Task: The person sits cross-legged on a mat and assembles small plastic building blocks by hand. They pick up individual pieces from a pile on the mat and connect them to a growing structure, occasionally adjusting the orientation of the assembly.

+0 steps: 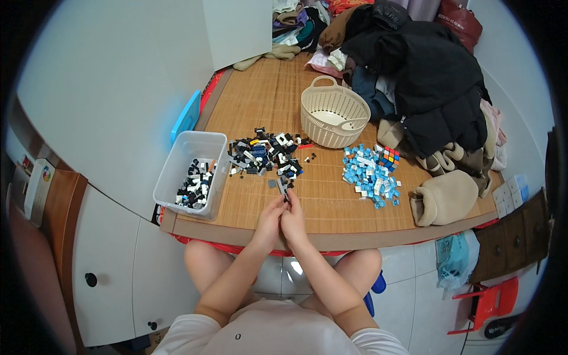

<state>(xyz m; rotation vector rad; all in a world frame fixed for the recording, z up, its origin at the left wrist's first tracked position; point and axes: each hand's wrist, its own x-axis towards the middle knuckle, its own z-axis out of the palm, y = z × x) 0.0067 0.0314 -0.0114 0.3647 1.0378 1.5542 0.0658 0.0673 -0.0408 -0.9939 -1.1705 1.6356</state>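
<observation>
My left hand (pixel 270 220) and my right hand (pixel 293 222) meet close together at the near side of the mat-covered surface. Their fingertips pinch small dark and grey building bricks (pixel 286 197), partly hidden by the fingers. Just beyond the fingertips lie a few loose grey bricks (pixel 273 183) and a mixed pile of black, white, grey and dark blue building bricks (pixel 260 152). To the left stands a clear plastic tub (pixel 192 147) with more black and white bricks (pixel 195 188) inside. Light blue and white bricks (pixel 365 171) form a separate pile to the right.
A beige basket (pixel 336 139) stands behind the piles. A puzzle cube (pixel 388 158) sits beside the light blue bricks. A blue lid (pixel 186 117) leans behind the tub. Dark clothes (pixel 438 83) heap at the back right, with a beige fleecy item (pixel 447 198) nearer me.
</observation>
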